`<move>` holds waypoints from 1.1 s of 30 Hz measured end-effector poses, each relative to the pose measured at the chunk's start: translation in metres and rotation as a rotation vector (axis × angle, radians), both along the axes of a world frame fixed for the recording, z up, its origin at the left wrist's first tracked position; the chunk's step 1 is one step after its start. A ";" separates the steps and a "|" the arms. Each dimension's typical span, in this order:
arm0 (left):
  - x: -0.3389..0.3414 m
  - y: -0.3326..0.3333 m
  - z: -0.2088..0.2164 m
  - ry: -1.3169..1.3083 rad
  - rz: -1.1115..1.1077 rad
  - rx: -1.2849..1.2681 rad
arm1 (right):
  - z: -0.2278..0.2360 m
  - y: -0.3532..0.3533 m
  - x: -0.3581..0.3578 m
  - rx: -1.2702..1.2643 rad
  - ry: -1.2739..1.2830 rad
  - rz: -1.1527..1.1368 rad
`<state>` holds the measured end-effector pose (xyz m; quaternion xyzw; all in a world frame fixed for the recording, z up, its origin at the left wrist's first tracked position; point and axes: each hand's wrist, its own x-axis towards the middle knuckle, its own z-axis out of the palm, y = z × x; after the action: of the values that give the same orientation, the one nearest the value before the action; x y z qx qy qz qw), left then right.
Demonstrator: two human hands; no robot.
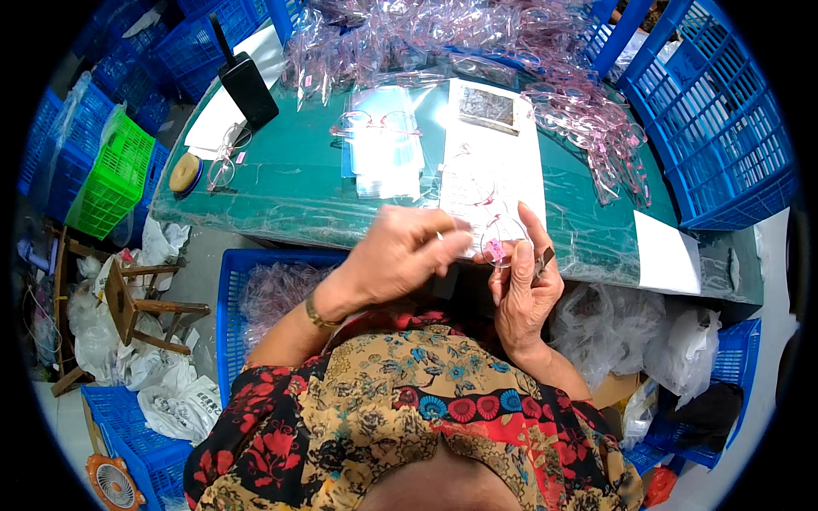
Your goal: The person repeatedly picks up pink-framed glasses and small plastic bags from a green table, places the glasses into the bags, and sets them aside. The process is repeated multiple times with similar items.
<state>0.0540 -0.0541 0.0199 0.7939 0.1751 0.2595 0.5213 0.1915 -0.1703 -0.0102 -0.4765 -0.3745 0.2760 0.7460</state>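
My right hand is at the table's front edge, with thumb and fingers closed on a pair of round, thin-rimmed eyeglasses. A pink sticker shows on its near lens. A small dark metal piece sticks out between the fingers of that hand; its kind is unclear. Just left of the glasses is my left hand, slightly blurred, its fingers curled and thumb pressed in. Whether something small is pinched there is hidden. Under the glasses lies a white paper sheet.
Many wrapped eyeglasses are heaped along the back of the green table. More glasses lie on clear sleeves. A black radio stands at left. Blue crates flank the table, and a wooden stool stands lower left.
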 end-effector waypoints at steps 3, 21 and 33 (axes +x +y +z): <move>0.004 0.016 0.006 -0.420 0.205 -0.548 | 0.001 0.002 -0.001 -0.004 -0.012 0.050; 0.018 -0.014 -0.010 -0.379 -0.078 -1.006 | 0.013 0.016 0.019 0.010 -0.845 -0.127; 0.004 -0.011 0.001 0.061 -0.190 -0.681 | 0.010 0.009 0.021 0.186 -0.848 -0.020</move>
<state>0.0581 -0.0647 0.0210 0.5947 0.1923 0.1126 0.7725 0.2129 -0.1616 -0.0005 -0.4823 -0.6664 0.0138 0.5684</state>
